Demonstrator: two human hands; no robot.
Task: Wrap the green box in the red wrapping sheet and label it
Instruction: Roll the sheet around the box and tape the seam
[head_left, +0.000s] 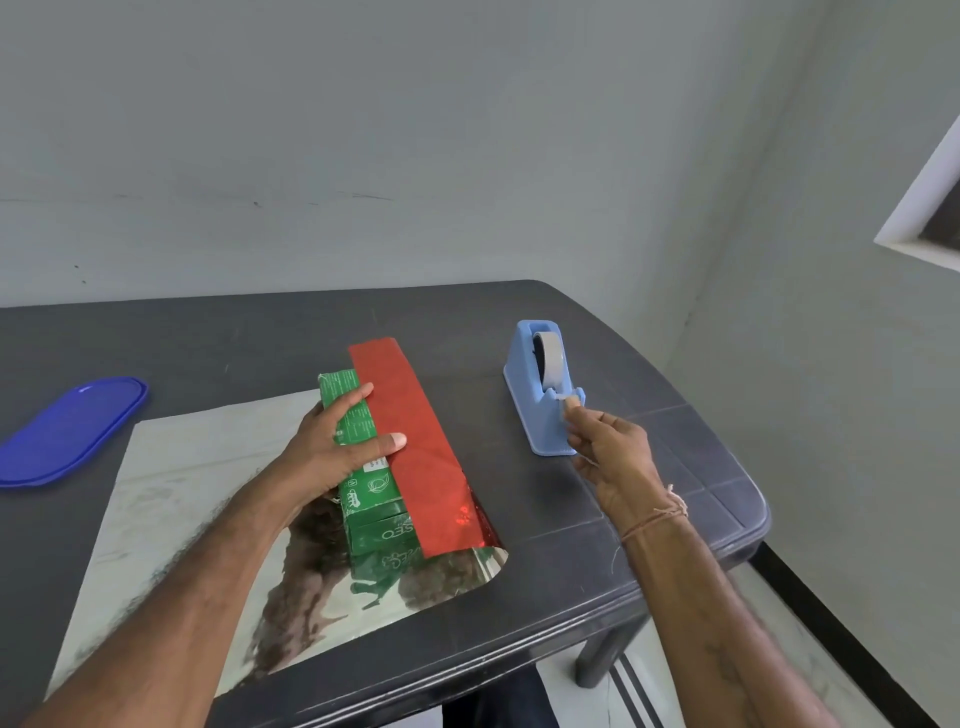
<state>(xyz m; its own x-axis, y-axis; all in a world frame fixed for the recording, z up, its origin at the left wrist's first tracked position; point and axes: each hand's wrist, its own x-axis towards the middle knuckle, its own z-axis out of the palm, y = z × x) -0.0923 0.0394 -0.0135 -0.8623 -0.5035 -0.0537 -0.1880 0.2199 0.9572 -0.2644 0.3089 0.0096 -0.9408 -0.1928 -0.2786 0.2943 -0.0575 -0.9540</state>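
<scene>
Dark grey table (649, 519) against a pale wall. Green box (371, 514) lies near the middle on the wrapping sheet (182, 493), whose silver inner side faces up and spreads toward 7–9 o'clock. Box's long axis runs approx 12-to-6, far end leaning a bit toward 11. Red flap (415, 431) of the sheet comes up from the box's 3 o'clock side and lies over part of the top. Rest of the top is bare green, so the wrap looks early, and no label is in view.

L hand (332, 452) lies on the box w/ fingers spread and fairly straight, thumb pressing the flap's edge down. R hand (608, 447) is at the tape dispenser (540, 410), which stands at 3 o'clock of the box, apart from it. Thumb & forefinger pinch the tape end (563, 399) at the cutter. Blue lid (72, 431) sits at 9 o'clock, well apart.

Key relation: flap edge runs along the long axis, so a strip prob. needs to cross it, 3-to-9. R hand is nearer the tape while L hand pins the seam, so tape must travel from 3 o'clock back to that thumb.
</scene>
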